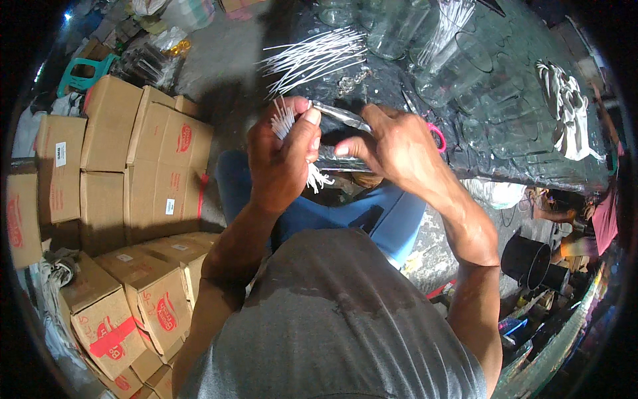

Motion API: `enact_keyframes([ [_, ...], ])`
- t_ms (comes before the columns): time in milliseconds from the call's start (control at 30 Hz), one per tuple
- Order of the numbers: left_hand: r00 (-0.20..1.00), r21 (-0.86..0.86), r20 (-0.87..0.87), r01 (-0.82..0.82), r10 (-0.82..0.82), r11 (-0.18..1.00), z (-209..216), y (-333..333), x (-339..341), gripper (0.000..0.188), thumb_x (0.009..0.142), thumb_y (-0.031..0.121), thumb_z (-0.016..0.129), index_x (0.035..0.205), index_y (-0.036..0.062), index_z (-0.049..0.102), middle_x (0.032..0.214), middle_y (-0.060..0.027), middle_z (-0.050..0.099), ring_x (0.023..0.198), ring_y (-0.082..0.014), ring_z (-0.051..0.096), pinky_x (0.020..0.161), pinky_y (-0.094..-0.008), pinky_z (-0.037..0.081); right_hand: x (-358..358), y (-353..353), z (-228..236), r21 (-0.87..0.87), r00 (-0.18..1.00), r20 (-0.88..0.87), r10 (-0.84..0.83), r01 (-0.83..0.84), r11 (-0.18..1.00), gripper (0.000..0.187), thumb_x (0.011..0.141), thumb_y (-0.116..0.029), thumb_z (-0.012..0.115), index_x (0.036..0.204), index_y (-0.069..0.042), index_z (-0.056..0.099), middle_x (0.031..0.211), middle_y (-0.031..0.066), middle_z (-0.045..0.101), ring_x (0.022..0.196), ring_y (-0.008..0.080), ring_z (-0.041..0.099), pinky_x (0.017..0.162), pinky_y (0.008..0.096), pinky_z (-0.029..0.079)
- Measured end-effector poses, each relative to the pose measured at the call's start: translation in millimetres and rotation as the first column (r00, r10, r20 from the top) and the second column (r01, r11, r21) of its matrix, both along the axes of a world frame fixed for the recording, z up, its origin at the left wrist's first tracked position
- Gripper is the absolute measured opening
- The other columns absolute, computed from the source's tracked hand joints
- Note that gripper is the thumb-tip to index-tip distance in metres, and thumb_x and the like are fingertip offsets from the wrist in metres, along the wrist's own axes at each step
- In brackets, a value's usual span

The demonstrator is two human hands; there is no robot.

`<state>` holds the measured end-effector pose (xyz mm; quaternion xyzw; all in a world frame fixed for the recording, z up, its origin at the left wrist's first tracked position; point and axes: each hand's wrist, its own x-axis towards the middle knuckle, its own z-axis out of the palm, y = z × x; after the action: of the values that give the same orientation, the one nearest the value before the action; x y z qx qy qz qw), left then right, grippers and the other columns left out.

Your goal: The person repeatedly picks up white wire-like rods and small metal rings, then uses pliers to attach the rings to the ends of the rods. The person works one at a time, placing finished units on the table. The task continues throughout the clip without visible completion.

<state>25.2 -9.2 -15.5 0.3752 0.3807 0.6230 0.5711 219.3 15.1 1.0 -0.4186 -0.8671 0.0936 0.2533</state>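
Single wide fisheye view from head height, steeply down onto nearby fingers [308,122]

A grey shirt [352,339], softly creased, covers the person in front of me, and a darker, damp-looking patch [302,276] with a ragged edge spreads from its twelve o'clock side. Past that, also toward twelve, show blue trousers [319,216]. The hands [402,143] and forearms [458,213], toward ten and two, are bare.
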Motion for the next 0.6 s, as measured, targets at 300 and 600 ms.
enact_keyframes([
  [300,0.861,0.096,-0.509,0.044,0.011,0.994,-15.1,-7.8,-40.2,0.009,0.099,0.011,0.062,0.102,0.0036,0.063,0.072,-0.0008,0.059,0.062,-0.0061,0.052,0.054,-0.0240,0.043,16.0,21.7,10.5,-0.127,0.964,-0.113,-0.242,0.228,0.965,0.048,0.087,-0.046,0.073,0.081,0.001,0.061,0.060,0.0236,0.057,0.063,0.0445,0.063,0.055,0.0468,0.048],
  [600,0.410,0.313,-0.868,0.012,0.281,0.950,2.3,29.9,-64.1,0.012,0.096,0.014,0.062,0.099,0.0027,0.066,0.081,-0.0130,0.068,0.076,-0.0291,0.067,0.069,-0.0382,0.050,31.9,30.8,-2.2,0.102,0.942,-0.159,-0.294,0.312,0.944,0.021,0.094,-0.012,0.061,0.094,0.009,0.061,0.076,0.0316,0.060,0.072,0.0496,0.062,0.068,0.0506,0.048],
])
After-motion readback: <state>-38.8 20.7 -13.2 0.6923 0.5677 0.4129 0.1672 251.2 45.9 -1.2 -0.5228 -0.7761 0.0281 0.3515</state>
